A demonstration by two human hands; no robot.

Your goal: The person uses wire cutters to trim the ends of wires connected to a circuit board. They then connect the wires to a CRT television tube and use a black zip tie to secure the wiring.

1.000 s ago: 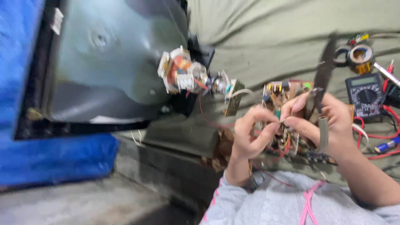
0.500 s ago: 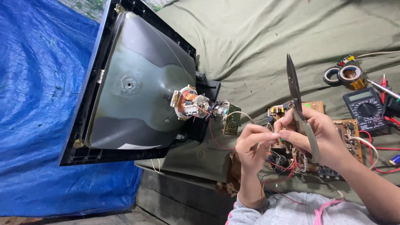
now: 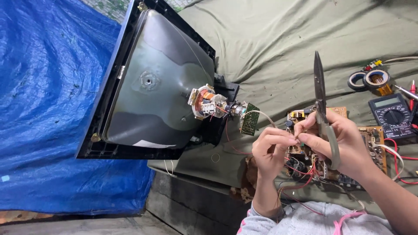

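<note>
I am working a thin wire end [image 3: 296,139] just above the circuit board [image 3: 337,148] on the green cloth [image 3: 278,56], and I judge this as the stripping or twisting step, with the next move calling for a steady, fine pinch so the strands do not fray. My left hand [image 3: 271,150] is closing its fingertips on the wire. My right hand [image 3: 337,141] is pinching the same end while gripping closed scissors [image 3: 321,109], blades pointing up, beside the picture tube [image 3: 161,87].
</note>
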